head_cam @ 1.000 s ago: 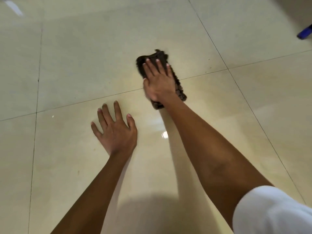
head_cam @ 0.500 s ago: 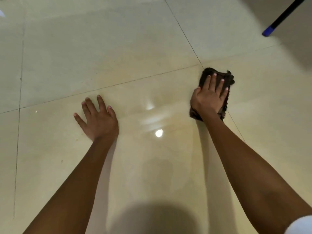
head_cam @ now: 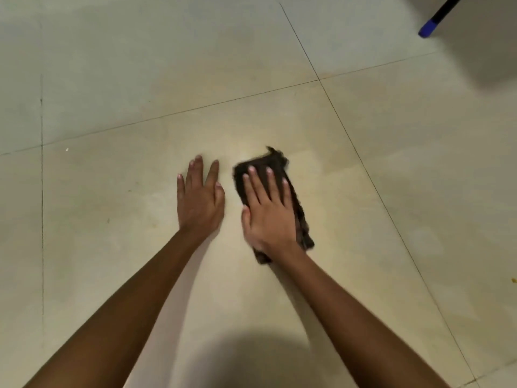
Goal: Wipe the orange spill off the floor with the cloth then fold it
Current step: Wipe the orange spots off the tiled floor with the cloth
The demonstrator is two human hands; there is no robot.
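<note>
The dark brown fuzzy folded cloth (head_cam: 275, 163) lies on the glossy cream tiled floor (head_cam: 126, 261), well inside one large tile; its far end, with one frayed corner poking out, points away from the person, and its near end shows just beside the right wrist; a grout line runs diagonally to the cloth's right, with bare tile between, and another grout line crosses beyond it. The right hand (head_cam: 270, 211) lies flat on top of the cloth, fingers straight and slightly spread, pressing it to the floor without gripping; the left hand (head_cam: 200, 200) lies flat on bare tile just beside the cloth, apart from it by a narrow strip of floor, fingers straight and holding nothing. Open tile stretches wide to the left and toward the person; a small orange speck (head_cam: 513, 280) sits at the right edge; a black pole with a blue tip (head_cam: 428, 26) slants in at the far right corner, well apart from both hands.
</note>
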